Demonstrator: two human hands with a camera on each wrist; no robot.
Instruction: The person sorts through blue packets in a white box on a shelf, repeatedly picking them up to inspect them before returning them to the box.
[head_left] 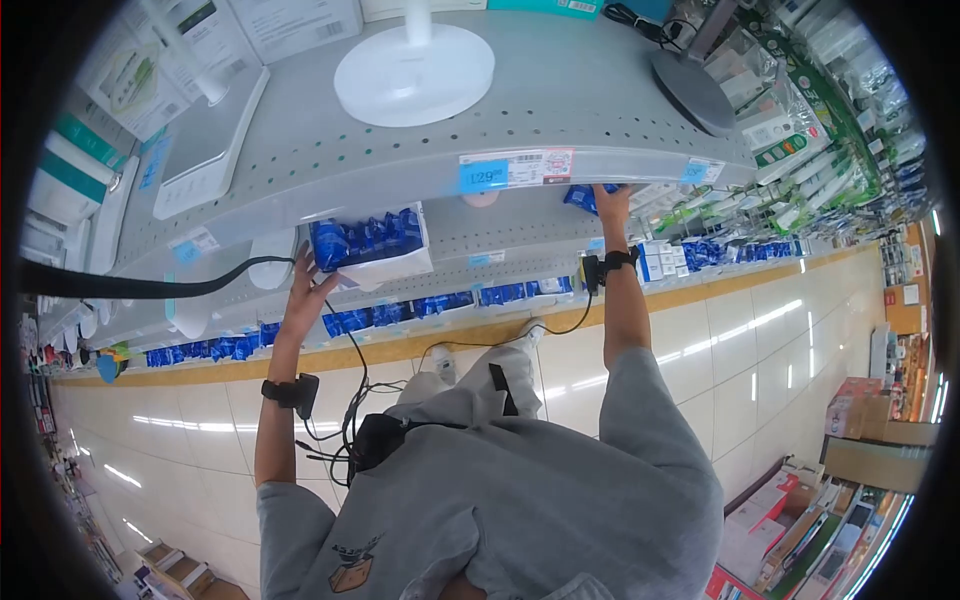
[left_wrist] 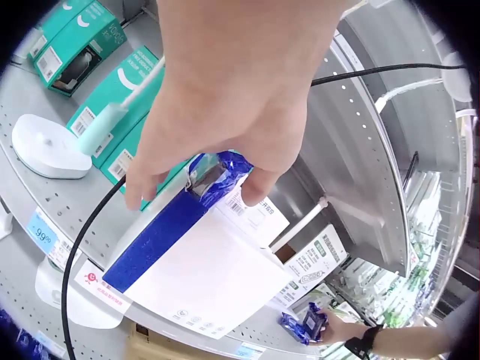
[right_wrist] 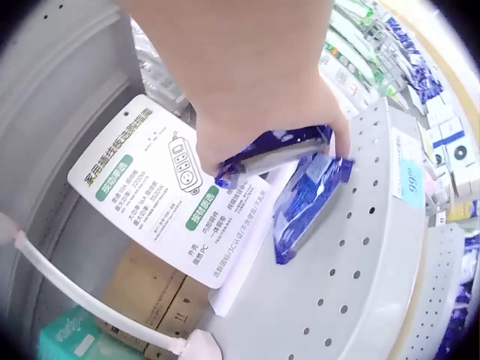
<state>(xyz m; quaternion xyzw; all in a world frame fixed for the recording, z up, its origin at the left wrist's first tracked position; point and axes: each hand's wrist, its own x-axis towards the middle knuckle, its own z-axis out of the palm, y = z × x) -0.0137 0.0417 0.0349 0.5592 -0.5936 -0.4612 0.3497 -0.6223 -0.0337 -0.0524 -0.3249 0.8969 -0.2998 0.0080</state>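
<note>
Left hand (head_left: 305,290) and right hand (head_left: 613,205) at a store shelf (right_wrist: 375,259). The step in hand appears to be the placing of blue packets from the white box (head_left: 400,266). Left fingers curve around one end of this box, the thumb apart from them on the opposite side; right fingers are clamped on one blue packet (right_wrist: 289,140), with a second packet (right_wrist: 309,199) just beneath it, by the placard (right_wrist: 142,202). The next move calls for seating the gripped packet squarely on the shelf, then easing the fingers off without tipping its neighbor. The head view shows the row of packets (head_left: 368,236) inside the box, absent from the right wrist view; the latter shows the placard's power-strip drawing, which the head view does not.
</note>
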